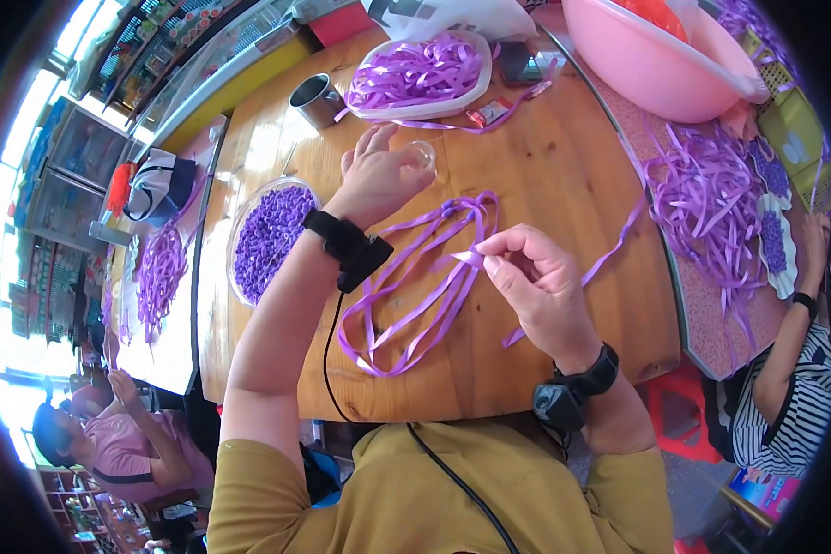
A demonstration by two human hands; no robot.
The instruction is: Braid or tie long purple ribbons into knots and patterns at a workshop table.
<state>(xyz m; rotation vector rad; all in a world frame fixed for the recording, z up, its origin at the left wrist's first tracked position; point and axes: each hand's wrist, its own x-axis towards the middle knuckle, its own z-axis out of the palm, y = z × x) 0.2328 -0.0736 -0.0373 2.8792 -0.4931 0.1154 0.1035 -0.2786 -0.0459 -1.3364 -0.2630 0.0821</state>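
Observation:
My right hand [537, 291] pinches a purple ribbon [471, 257] between thumb and forefinger, above the middle of the wooden table. Long loops of ribbon [369, 355] lie on the wood beside it, with a small knot or bead at their far end. Farther off, my left hand [379, 175] reaches to a small clear round dish [422, 157]. Some of its fingers are raised and apart; thumb and forefinger tips are at the dish, partly hard to make out. A round clear tub of small purple beads [272, 242] stands left of my left forearm.
A metal mug [316, 100] and a white tub [480, 88] heaped with ribbon stand at the back. A large pink basin [651, 65] and a ribbon pile [711, 194] are at right. Co-workers sit left [129, 443] and right [789, 397]. Cables hang along my body.

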